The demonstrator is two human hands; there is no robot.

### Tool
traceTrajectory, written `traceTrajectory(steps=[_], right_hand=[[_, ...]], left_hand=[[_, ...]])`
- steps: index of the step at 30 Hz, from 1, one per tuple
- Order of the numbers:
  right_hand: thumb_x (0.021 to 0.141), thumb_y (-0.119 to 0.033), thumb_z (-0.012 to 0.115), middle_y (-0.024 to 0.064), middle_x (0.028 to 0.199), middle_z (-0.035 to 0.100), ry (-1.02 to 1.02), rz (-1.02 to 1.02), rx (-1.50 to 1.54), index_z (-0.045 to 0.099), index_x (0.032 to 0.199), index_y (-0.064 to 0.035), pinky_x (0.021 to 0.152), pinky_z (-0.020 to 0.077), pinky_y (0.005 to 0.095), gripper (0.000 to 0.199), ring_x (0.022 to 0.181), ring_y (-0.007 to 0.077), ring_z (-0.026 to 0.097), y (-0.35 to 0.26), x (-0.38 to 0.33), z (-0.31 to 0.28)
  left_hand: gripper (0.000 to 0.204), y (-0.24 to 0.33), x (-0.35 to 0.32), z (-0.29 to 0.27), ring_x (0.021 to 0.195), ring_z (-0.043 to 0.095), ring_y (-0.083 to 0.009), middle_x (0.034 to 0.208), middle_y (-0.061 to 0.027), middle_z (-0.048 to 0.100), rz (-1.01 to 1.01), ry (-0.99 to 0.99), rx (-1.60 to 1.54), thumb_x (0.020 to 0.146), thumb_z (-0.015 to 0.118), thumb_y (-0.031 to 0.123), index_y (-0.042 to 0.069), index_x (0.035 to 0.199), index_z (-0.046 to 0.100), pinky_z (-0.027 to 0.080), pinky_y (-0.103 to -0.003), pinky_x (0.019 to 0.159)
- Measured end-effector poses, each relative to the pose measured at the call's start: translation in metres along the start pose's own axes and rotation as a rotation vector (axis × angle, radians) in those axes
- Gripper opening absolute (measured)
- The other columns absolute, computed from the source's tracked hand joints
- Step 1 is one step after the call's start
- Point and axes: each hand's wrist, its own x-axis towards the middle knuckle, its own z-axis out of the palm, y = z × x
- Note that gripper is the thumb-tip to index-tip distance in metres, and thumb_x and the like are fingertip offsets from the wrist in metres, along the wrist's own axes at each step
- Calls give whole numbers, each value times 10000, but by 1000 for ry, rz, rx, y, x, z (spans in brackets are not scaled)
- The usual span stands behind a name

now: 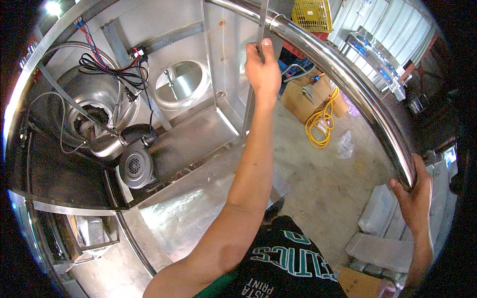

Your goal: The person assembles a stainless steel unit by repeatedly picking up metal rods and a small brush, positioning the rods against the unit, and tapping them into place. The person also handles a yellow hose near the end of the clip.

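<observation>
Landmark: the polished steel tube (348,84) that arcs from top centre down to the right edge of the open stainless cabinet.

Left hand (262,69) is just below the tube's upper end, fingers closed around a thin flat metal bar (262,25) held roughly upright, its top crossing the tube. Right hand (415,196) is at the tube's lower end, fingers curled around it from beneath, clamped on the tube itself.

Step in hand, as a judgement: fit-up or checking, with the bar offered against the tube while the other hand steadies the tube. Next move likely calls for keeping the tube still at its lower end and holding the bar square to it; a slip at either hand would shift the alignment.

Left of the tube, inside the cabinet: a round steel drum housing (94,99) with a black and red wire bundle (117,69) draped over it, a grey blower motor (135,169) below that, and a circular port (181,84) in the back panel.

Right of the tube, on the concrete floor: a cardboard box (303,99) and a coiled yellow cable (320,124). A yellow crate (312,15) sits above the tube's upper end.

Hard to tell:
- the bar's top end is cut off by the frame edge
- the bar's lower end is lost against the cabinet post behind it
- how the tube is fixed is unclear; no joint is visible
- the right palm is hidden behind the tube
</observation>
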Motion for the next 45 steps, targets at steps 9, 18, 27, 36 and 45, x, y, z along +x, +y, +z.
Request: traceTrajectory(steps=[9, 18, 27, 36, 45], right_hand=[[773, -343, 870, 158, 990, 697, -406, 597, 226, 573, 1321, 56, 829, 565, 398, 740, 828, 275, 686, -41, 46, -30], [716, -119, 823, 146, 1016, 675, 178, -139, -678, 509, 1391, -87, 770, 573, 456, 745, 788, 382, 677, -55, 14, 13], [623, -48, 772, 245, 895, 694, -207, 0, -353, 545, 1234, -4, 784, 566, 473, 653, 828, 432, 692, -44, 60, -3], [598, -241, 873, 58, 791, 627, -779, 234, 2, 609, 1169, 32, 814, 542, 408, 686, 811, 221, 659, -51, 101, -31], [983, -704, 441, 162, 1424, 575, -611, 57, 611, 423, 1543, -52, 1074, 438, 400, 860, 1286, 294, 565, 60, 82, -47]], left_hand=[[436, -8, 5, 1, 821, 637, -361, 889, -232, 677, 14, 7, 16, 1030, 559, 420, -15, 1031, 582, 485, -477, 800], [445, -9, 7, -1, 826, 613, -298, 879, -192, 669, 4, -38, -3, 1027, 577, 432, -13, 1026, 598, 487, -433, 807], [448, -20, 8, 2, 810, 620, -316, 867, -188, 679, 18, -30, -42, 1024, 576, 444, -3, 1027, 597, 490, -445, 788], [427, -7, 6, -2, 852, 648, -342, 892, -220, 686, 20, -40, 21, 1018, 585, 420, -6, 1040, 598, 493, -453, 809], [844, -13, 6, -63, 1416, 421, -389, 1533, -280, 413, 192, -255, 76, 908, 756, 401, -64, 1504, 380, 334, -445, 1181]])
